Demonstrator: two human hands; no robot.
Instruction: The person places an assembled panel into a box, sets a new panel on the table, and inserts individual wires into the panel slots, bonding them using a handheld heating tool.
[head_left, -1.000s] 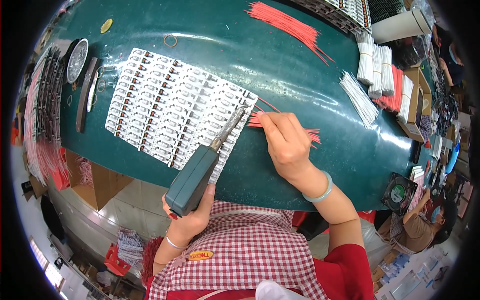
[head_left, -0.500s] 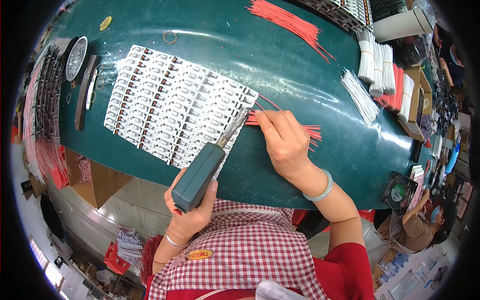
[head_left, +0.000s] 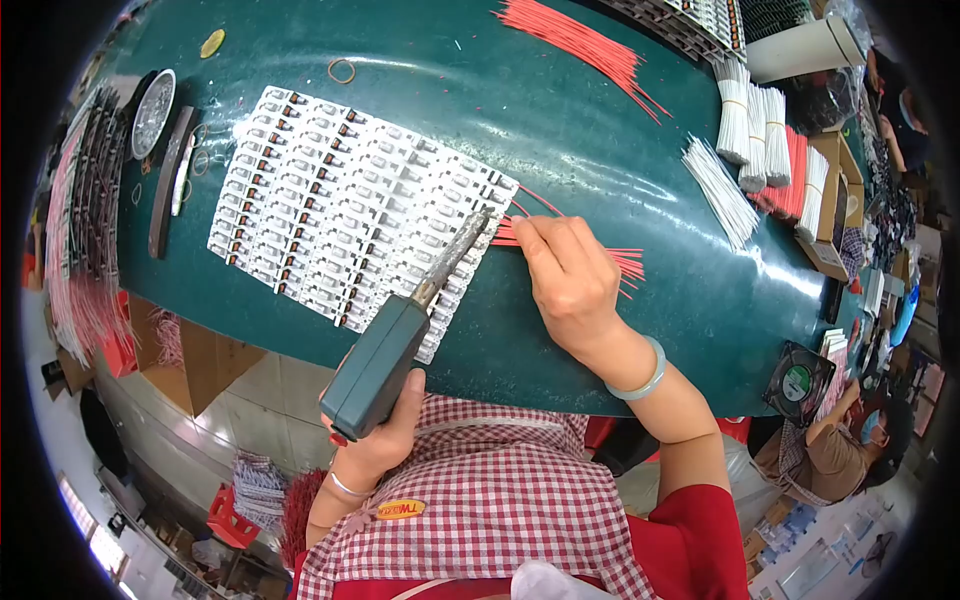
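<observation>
Clearly, room is tight along the near edge of the green table: the left hand, fingers wrapped around a soldering iron, is at that edge, near the closest corner of the white panel. The iron's tip is over the panel's right border; whether it touches, I cannot tell. Just beyond that border, the right hand has its fingertips together on several red wires, overlapping too much to count. Bare tabletop stretches from there to the loose white wires. Counted: one panel, one iron, one red bunch farther off, one yellow disc, one dish, one fan.
</observation>
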